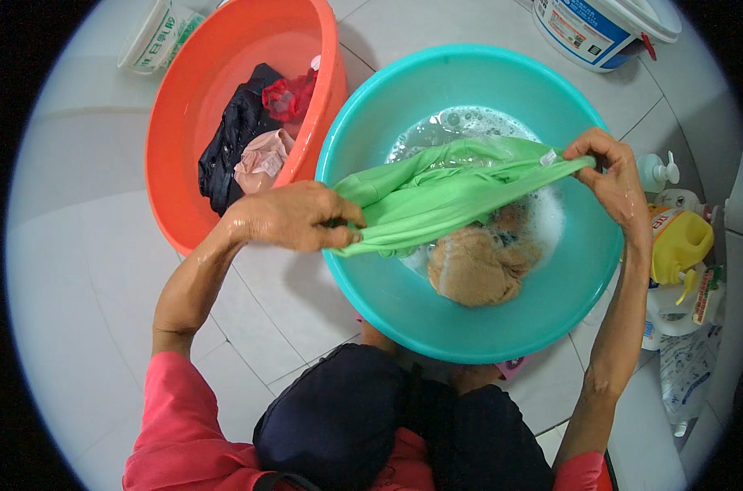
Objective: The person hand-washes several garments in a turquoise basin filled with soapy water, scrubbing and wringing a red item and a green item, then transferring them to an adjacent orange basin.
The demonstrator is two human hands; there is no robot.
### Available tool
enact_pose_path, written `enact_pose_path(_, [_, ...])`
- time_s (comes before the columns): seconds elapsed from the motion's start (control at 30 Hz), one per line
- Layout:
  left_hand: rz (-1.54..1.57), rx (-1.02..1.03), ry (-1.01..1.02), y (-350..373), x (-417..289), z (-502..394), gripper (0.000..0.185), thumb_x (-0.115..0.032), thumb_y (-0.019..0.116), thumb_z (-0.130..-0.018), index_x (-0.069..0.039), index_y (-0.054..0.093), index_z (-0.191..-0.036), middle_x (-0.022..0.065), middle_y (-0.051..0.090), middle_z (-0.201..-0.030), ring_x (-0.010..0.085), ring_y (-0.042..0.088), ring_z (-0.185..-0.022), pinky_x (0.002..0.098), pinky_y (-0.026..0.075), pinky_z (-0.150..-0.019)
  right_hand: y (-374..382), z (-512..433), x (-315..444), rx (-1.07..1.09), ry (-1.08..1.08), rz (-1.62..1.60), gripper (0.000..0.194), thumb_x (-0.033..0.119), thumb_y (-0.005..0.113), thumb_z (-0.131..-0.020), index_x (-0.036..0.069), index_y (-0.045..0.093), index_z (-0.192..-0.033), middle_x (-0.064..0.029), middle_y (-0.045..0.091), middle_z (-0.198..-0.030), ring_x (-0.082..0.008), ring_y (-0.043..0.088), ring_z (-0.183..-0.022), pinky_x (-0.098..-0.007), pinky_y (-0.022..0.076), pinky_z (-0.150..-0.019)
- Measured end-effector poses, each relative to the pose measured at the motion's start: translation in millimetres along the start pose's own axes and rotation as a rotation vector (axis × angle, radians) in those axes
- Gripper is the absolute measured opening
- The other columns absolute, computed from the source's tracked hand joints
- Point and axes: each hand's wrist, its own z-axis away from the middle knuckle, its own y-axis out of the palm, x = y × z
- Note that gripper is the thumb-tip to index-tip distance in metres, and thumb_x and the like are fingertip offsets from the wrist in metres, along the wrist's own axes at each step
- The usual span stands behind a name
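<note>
A wet green garment (439, 196) is stretched across a turquoise plastic basin (470, 334). My left hand (295, 215) grips its left end near the basin's rim. At the other end, my right hand (608, 169) pinches the edge beside a small white tag (549, 158). Foamy soapy water (463, 123) fills the bottom of the basin beneath the cloth. A tan fabric item (479, 270) lies partly in that water, with something dark beside it that I cannot make out.
Left of the basin, an orange tub (181, 141) holds a dark garment (236, 135), a red lacy piece (288, 98) and a pink cloth (264, 156). White buckets (583, 30) stand behind. Several bottles, including a yellow jug (681, 242), line the right wall on the tiled floor (273, 307).
</note>
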Motion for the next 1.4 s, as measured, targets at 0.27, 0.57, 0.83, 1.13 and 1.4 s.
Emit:
enact_pose_path(0.27, [0.198, -0.441, -0.014, -9, -21, 18, 0.022, -0.019, 0.065, -0.085, 0.000, 0.055, -0.082, 0.0055, 0.051, -0.064, 0.0140, 0.052, -0.061, 0.0322, 0.040, -0.057, -4, 17, -7, -0.199, -0.039, -0.083, 0.007, 0.002, 0.056, -0.078, 0.002, 0.060, -0.084, 0.0004, 0.057, -0.080, -0.0099, 0.051, -0.075, -0.0263, 0.0398, -0.067])
enact_pose_path(0.57, [1.232, -0.800, 0.393, -65, 25, -3, 0.017, -0.016, 0.061, -0.082, -0.009, 0.046, -0.082, 0.0008, 0.050, -0.078, 0.0131, 0.049, -0.075, 0.0277, 0.041, -0.070, -2, -3, -9, -0.074, 0.084, -0.682, 0.014, 0.023, 0.054, -0.076, 0.010, 0.048, -0.077, 0.0069, 0.040, -0.068, -0.0036, 0.035, -0.060, -0.0206, 0.0249, -0.052])
enact_pose_path(0.83, [1.339, -0.762, 0.390, -74, 39, -26, 0.012, -0.015, 0.061, -0.085, -0.010, 0.050, -0.083, -0.0019, 0.052, -0.076, 0.0103, 0.052, -0.072, 0.0268, 0.043, -0.069, 6, -15, -9, -0.352, 0.086, -0.531, 0.012, 0.013, 0.060, -0.079, 0.005, 0.060, -0.089, 0.0040, 0.051, -0.073, -0.0045, 0.042, -0.066, -0.0214, 0.0349, -0.060])
enact_pose_path(1.13, [0.714, -1.264, 0.145, -90, 50, -70, 0.015, -0.014, 0.074, -0.080, -0.006, 0.061, -0.078, -0.0042, 0.055, -0.069, 0.0048, 0.048, -0.060, 0.0226, 0.038, -0.053, 10, -68, -25, -0.673, -0.101, 0.018, 0.017, 0.007, 0.064, -0.082, 0.001, 0.067, -0.097, -0.0036, 0.065, -0.086, -0.0095, 0.054, -0.075, -0.0252, 0.0448, -0.070])
enact_pose_path(1.4, [0.790, -1.214, 0.081, -96, 53, -73, 0.019, -0.018, 0.077, -0.078, -0.005, 0.063, -0.079, -0.0021, 0.058, -0.071, 0.0069, 0.053, -0.064, 0.0239, 0.045, -0.058, 2, -90, -46, -0.568, -0.052, -0.185, 0.018, 0.009, 0.067, -0.084, 0.000, 0.066, -0.100, -0.0021, 0.062, -0.087, -0.0082, 0.055, -0.080, -0.0215, 0.0445, -0.075])
